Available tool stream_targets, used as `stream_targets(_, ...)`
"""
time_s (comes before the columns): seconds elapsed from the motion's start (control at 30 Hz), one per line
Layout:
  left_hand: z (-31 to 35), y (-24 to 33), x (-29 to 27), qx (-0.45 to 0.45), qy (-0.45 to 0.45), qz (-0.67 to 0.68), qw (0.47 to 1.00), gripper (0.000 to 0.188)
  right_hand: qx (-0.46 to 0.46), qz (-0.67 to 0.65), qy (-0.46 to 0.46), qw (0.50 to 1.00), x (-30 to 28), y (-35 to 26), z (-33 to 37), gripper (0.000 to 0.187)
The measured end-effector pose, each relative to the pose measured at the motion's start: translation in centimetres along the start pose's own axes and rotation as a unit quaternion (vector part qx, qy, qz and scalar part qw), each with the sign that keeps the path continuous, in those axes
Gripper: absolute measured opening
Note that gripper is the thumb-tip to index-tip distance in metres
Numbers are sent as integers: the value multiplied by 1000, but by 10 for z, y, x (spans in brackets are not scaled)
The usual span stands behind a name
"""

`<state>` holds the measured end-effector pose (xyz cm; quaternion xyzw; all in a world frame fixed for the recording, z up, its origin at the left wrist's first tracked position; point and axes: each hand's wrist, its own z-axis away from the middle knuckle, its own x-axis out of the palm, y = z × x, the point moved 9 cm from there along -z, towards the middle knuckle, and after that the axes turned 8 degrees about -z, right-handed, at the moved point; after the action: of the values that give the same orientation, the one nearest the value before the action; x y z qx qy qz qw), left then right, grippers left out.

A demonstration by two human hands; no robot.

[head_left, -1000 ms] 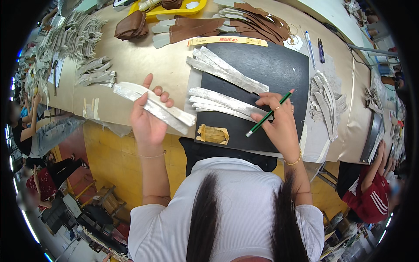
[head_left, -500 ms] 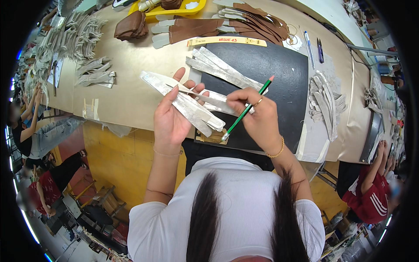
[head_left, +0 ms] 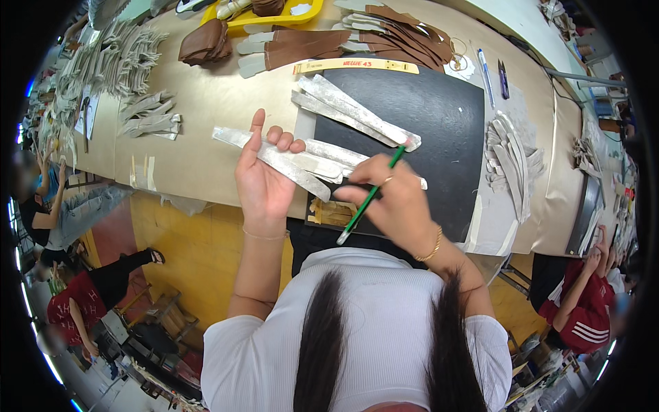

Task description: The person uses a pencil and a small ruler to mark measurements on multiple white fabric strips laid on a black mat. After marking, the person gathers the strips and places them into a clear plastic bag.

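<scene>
My left hand (head_left: 266,180) is closed around a few silvery-grey strips (head_left: 264,154), thumb over them and index finger raised. The strips slant from upper left down toward the right. My right hand (head_left: 396,202) grips a green pencil (head_left: 375,190) between its fingers, its thumb and fingertips near the right ends of the strips. Whether those fingertips touch a strip is unclear, as the hand is blurred. More silvery strips (head_left: 353,113) lie on the black mat (head_left: 446,130) above my hands, and others lie partly behind my right hand.
A marked ruler-like strip (head_left: 357,64) lies along the mat's far edge. Beyond are brown pieces (head_left: 305,47), a brown stack (head_left: 206,42) and a yellow tray (head_left: 302,18). Grey strip piles (head_left: 508,165) flank the mat; pens (head_left: 504,80) lie at right. Other people work at both sides.
My right hand has moved down and left with the pencil, leaving the strip end it pinched. The strips in my left hand have shifted, and that hand's index finger stands straighter.
</scene>
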<state>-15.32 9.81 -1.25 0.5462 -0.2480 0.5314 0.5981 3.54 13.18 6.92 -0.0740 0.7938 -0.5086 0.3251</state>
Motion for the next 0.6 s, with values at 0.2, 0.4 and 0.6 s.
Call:
stream_targets(0.2,8,9,29,94,-4,-75,993,36,311,-443,-15,841,65,49,31,33)
stream_targets(0.4,13,30,14,150,46,-201,967,34,288,-264,-45,920,11,46,26,15)
stream_targets(0.6,7,49,-12,93,81,-126,984,29,310,-188,-18,932,-24,68,47,16)
